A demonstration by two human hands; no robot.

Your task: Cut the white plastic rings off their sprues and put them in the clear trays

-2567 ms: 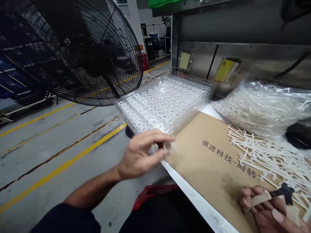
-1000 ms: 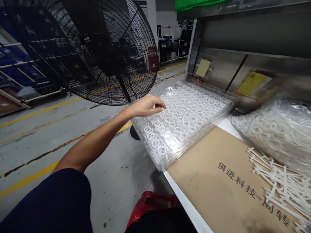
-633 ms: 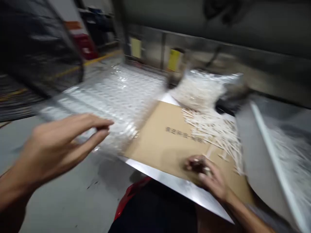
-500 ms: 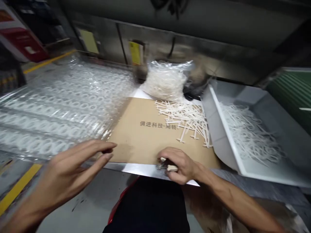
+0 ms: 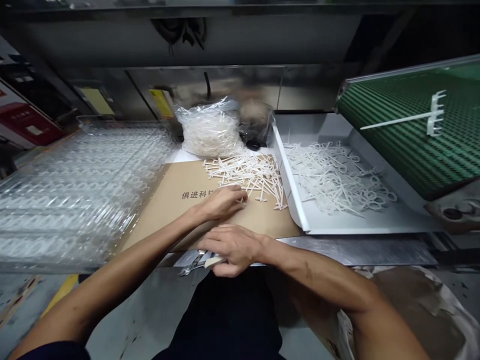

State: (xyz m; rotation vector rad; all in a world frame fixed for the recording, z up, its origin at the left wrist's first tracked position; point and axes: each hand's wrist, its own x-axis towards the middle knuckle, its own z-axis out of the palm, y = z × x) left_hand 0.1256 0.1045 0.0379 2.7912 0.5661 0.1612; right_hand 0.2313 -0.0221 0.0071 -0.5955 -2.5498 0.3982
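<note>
A pair of side cutters [image 5: 198, 262] with beige-sleeved handles is held in the right hand [image 5: 232, 249], the grip pressed together around the handles, at the near edge of a cardboard sheet [image 5: 157, 222]. The steel tips are pointed left, just past that edge. The left hand [image 5: 225, 202] is laid on the sheet, its fingers [image 5: 238, 197] curled down against the side of a loose pile of white plastic moulded parts on runners [image 5: 243, 175] (whether a piece is pinched in that grip cannot be told, the fingertips being hidden). Black Chinese characters printed on the sheet are partly covered by the left hand.

The sheet is laid on a steel bench [image 5: 360, 245]. Behind the sheet, a clear plastic bag [image 5: 208, 135] stuffed with more white parts is propped up. Left of the sheet, stacked clear trays [image 5: 82, 195] of white plastic rings are spread out, their edge touching the sheet. Right of the sheet, a white tray [image 5: 290, 185] is filled with a tangle of white parts. Beyond that tray, a single white runner [image 5: 412, 117] is carried on a green conveyor belt [image 5: 390, 112].
</note>
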